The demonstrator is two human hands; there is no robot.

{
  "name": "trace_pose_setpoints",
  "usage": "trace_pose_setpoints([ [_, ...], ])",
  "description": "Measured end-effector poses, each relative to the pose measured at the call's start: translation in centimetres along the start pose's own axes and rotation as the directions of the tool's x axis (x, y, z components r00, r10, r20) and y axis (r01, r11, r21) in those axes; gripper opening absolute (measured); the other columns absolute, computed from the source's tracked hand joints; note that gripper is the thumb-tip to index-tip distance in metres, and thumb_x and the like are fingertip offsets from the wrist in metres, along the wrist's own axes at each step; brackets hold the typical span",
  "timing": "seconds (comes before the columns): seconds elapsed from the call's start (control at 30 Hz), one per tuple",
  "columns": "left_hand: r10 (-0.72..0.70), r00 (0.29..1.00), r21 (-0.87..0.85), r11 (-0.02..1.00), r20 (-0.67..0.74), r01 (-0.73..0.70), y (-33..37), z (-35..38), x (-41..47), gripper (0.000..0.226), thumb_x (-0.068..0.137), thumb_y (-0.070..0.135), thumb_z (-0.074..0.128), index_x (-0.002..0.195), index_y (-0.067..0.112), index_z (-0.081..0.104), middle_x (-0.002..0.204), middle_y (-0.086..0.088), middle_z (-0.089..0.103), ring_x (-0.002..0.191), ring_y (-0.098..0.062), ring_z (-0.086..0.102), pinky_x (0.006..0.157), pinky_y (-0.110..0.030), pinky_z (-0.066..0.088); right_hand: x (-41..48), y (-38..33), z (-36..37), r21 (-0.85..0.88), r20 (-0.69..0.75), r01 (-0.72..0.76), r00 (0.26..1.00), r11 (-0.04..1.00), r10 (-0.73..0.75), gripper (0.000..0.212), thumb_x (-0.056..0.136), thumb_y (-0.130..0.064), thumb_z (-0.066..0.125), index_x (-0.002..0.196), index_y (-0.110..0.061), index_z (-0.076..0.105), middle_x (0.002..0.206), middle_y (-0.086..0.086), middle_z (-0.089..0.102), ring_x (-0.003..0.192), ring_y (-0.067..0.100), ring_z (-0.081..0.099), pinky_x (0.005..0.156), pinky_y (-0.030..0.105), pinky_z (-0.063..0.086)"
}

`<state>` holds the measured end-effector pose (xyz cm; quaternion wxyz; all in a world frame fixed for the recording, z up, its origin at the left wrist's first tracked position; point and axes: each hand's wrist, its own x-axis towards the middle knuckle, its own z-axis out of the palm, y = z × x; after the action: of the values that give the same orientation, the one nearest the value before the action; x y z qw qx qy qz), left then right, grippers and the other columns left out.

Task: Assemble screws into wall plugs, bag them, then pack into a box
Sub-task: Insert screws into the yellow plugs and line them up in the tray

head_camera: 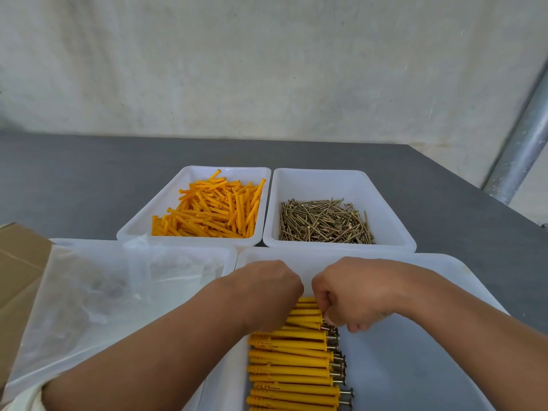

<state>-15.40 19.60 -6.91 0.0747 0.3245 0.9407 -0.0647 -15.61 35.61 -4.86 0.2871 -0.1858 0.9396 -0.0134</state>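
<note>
A row of assembled yellow wall plugs with screws (293, 363) lies in the near right white tray (439, 274). Both hands are at the far end of that row. My left hand (267, 292) is curled over the plug tips and my right hand (353, 295) is curled over the screw heads; both seem to hold the topmost plugs, with the fingers hidden beneath. Loose orange plugs (210, 209) fill the far left tray (148, 215). Loose brass screws (323, 222) lie in the far right tray (394, 221).
A near left tray (184, 247) holds clear plastic bags (98, 298). A cardboard box (17, 268) shows at the left edge. The dark grey table (74, 179) runs back to a pale wall; a metal pole (522, 149) stands at the right.
</note>
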Motion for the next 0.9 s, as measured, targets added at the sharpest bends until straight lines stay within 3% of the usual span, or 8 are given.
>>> trace_pose_setpoints([
  [0.2,-0.005,1.0,0.023,1.0,-0.025,0.005,0.0,0.3,0.2,0.021,0.091,0.005,0.052,0.107,0.011,0.065,0.098,-0.006,0.064,0.078,-0.015,0.046,0.069,-0.027,0.04,0.0,-0.3,0.1,0.026,0.023,0.02,1.0,0.999,-0.021,0.016,0.096,-0.014,0.055,0.109,-0.014,0.064,0.098,0.01,0.075,0.073,0.014,0.065,0.063,0.021,0.051],
  [0.43,0.001,1.0,0.043,0.999,-0.027,0.0,0.1,0.2,0.4,0.016,0.09,0.006,0.054,0.101,0.01,0.064,0.079,0.0,0.048,0.074,-0.015,0.046,0.066,-0.027,0.038,-0.2,-0.5,0.0,0.065,0.012,0.022,1.0,0.998,-0.023,0.016,0.093,-0.022,0.061,0.106,-0.013,0.066,0.092,0.009,0.075,0.071,0.014,0.068,0.06,0.019,0.051],
  [0.6,0.009,1.0,0.039,0.999,-0.024,-0.008,0.0,0.3,0.4,0.011,0.089,0.007,0.055,0.095,0.013,0.063,0.074,0.001,0.047,0.069,-0.014,0.044,0.064,-0.026,0.037,0.3,-0.6,0.6,-0.08,-0.005,0.005,1.0,0.997,-0.005,0.017,0.09,-0.02,0.06,0.096,-0.004,0.065,0.091,0.012,0.075,0.063,0.013,0.06,0.052,0.018,0.043],
  [0.67,0.018,0.999,0.037,0.999,-0.028,-0.017,0.0,0.3,0.3,0.008,0.09,0.009,0.054,0.088,0.017,0.057,0.07,0.003,0.044,0.064,-0.012,0.041,0.062,-0.025,0.035,0.6,-0.7,0.9,-0.166,-0.042,-0.005,0.999,0.986,-0.002,0.007,0.087,-0.015,0.06,0.091,-0.009,0.062,0.091,0.014,0.075,0.062,0.014,0.056,0.049,0.019,0.04],
  [0.8,0.026,0.998,0.037,0.999,-0.055,-0.024,-0.2,0.5,0.5,0.013,0.091,0.01,0.054,0.085,0.021,0.049,0.069,0.004,0.039,0.069,-0.014,0.041,0.063,-0.026,0.033,0.8,-0.5,1.2,-0.202,-0.211,-0.015,0.977,0.979,-0.028,0.009,0.082,-0.005,0.059,0.087,-0.012,0.06,0.079,0.004,0.062,0.065,0.017,0.056,0.05,0.025,0.042],
  [0.9,0.024,0.997,0.032,0.999,-0.079,-0.021,-0.3,0.5,0.5,0.015,0.091,0.009,0.054,0.083,0.02,0.046,0.066,0.006,0.036,0.066,-0.013,0.038,0.062,-0.026,0.032,0.5,-0.4,0.8,-0.194,-0.256,-0.013,0.966,0.981,-0.038,0.011,0.085,-0.008,0.059,0.093,-0.013,0.063,0.087,0.005,0.062,0.068,0.015,0.055,0.051,0.023,0.041],
])
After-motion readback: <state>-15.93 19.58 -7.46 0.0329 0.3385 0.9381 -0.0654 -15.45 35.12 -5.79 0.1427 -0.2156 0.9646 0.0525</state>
